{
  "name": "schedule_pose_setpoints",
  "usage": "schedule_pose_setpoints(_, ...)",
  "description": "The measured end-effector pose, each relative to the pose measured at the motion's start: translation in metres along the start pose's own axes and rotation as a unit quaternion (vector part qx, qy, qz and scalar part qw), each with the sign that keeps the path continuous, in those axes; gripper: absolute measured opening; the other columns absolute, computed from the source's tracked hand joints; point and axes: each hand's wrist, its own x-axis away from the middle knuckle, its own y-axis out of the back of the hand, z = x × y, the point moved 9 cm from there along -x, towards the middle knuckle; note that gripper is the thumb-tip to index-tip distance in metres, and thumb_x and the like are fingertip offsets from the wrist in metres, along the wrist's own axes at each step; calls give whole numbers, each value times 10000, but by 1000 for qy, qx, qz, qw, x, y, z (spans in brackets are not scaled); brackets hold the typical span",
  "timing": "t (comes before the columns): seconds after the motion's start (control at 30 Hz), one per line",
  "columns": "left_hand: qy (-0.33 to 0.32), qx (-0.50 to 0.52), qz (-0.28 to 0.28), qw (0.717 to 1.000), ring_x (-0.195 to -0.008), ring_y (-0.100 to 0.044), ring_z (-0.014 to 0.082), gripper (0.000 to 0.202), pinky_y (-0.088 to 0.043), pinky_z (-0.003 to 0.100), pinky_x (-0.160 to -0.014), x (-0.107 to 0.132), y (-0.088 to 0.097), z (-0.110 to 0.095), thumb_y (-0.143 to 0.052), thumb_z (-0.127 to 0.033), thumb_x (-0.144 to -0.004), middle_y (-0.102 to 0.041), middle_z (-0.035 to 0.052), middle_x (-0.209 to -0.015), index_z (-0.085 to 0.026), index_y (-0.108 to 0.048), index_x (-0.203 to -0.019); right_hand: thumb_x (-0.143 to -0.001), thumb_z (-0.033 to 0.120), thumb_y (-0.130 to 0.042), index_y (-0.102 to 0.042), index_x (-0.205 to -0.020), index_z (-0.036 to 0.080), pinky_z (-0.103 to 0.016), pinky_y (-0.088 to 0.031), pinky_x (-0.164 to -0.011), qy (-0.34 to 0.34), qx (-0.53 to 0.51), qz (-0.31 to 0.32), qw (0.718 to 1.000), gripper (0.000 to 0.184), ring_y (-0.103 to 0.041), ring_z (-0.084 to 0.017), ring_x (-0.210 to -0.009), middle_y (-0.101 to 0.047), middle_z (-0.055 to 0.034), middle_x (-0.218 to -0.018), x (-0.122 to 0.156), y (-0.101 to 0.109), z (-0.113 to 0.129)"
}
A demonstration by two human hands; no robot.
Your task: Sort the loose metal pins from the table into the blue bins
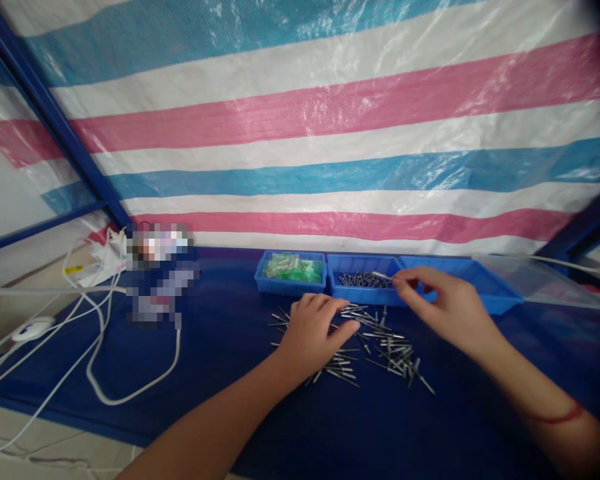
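From afar I see the right hand [444,303] pinching a pin [381,275] over the middle bin [363,293]; the left hand [311,331], fingers parted, could scatter the loose pins [400,360] by brushing them.

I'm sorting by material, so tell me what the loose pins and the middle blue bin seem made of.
Loose pins: probably metal, smooth and silvery, from their bright glints. Middle blue bin: likely plastic, slightly glossy, from soft sheen and even color.
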Motion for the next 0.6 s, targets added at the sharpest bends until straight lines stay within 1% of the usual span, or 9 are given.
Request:
schedule_pose_setpoints(0.03, -10, -20, 22, 1000, -1073, -488, 251, 356, -368, 389, -868, 2, -4, -2, -522, -485, -855, -635, 35, -1092, -266, -605, -1124, -838, 362, -499, -623, -860, 217, -346, -443, -672, -25, 47, -29, 998, 192, -618, -236, -734, -672, -70, -808, -3, 12, -16)
schedule_pose_setpoints(0.1, -29, -50, 59, 997, -1137, -438, 283, 408, -340, 431, -898, 5, -10, -5, -533, -571, -810, -600, 27, -1189, -305, -628, -1105, -802, 384, -519, -625, -812, 224, -369, -432, -635, -72, 133, -60, 987, 193, -626, -270, -707, -666, -73, -743, -5, 32, -50)
schedule_pose_setpoints(0.17, -41, -69, 83, 993, -1172, -405, 301, 425, -316, 461, -916, 8, -15, -6, -558, -597, -775, -569, 22, -1251, -324, -640, -1090, -798, 404, -491, -618, -802, 238, -393, -417, -603, -110, 201, -89, 969, 210, -627, -304, -694, -657, -78, -730, -4, 49, -81)
schedule_pose_setpoints(0.23, -42, -77, 88, 992, -1177, -401, 293, 348, -311, 462, -916, 9, -17, -5, -559, -531, -803, -573, 20, -1245, -324, -650, -1068, -812, 441, -448, -618, -795, 249, -431, -387, -579, -144, 277, -83, 946, 257, -611, -336, -662, -627, -89, -685, 1, 55, -107)
schedule_pose_setpoints(0.3, -37, -78, 83, 993, -1160, -416, 272, 236, -315, 449, -905, 8, -17, -4, -535, -431, -849, -600, 11, -1197, -318, -668, -1008, -804, 470, -449, -633, -779, 261, -477, -364, -588, -155, 332, -69, 928, 280, -586, -349, -626, -577, -84, -602, 5, 54, -123)
schedule_pose_setpoints(0.37, -33, -75, 78, 994, -1134, -434, 253, 176, -317, 436, -895, 7, -18, -2, -524, -362, -868, -622, -2, -1142, -306, -679, -930, -791, 470, -474, -652, -792, 262, -507, -357, -611, -147, 350, -57, 924, 273, -574, -336, -623, -577, -81, -607, 7, 50, -128)
schedule_pose_setpoints(0.47, -30, -68, 71, 995, -1114, -440, 239, 136, -325, 415, -887, 6, -18, -2, -538, -315, -869, -629, -1, -1096, -284, -667, -899, -786, 441, -496, -665, -838, 239, -507, -371, -640, -129, 334, -46, 933, 269, -588, -329, -716, -651, -107, -772, 3, 44, -121)
schedule_pose_setpoints(0.53, -26, -64, 66, 995, -1121, -433, 237, 119, -331, 400, -888, 6, -17, -1, -548, -300, -868, -625, 7, -1088, -272, -658, -901, -789, 421, -497, -663, -832, 222, -497, -387, -653, -120, 319, -57, 938, 262, -595, -352, -808, -671, -121, -849, -1, 42, -108)
schedule_pose_setpoints(0.6, -20, -60, 58, 996, -1117, -438, 234, 116, -340, 387, -882, 5, -14, 0, -551, -305, -871, -615, 15, -1094, -265, -653, -906, -794, 381, -500, -659, -821, 209, -477, -414, -685, -88, 280, -66, 954, 236, -599, -350, -862, -678, -119, -872, -6, 36, -85)
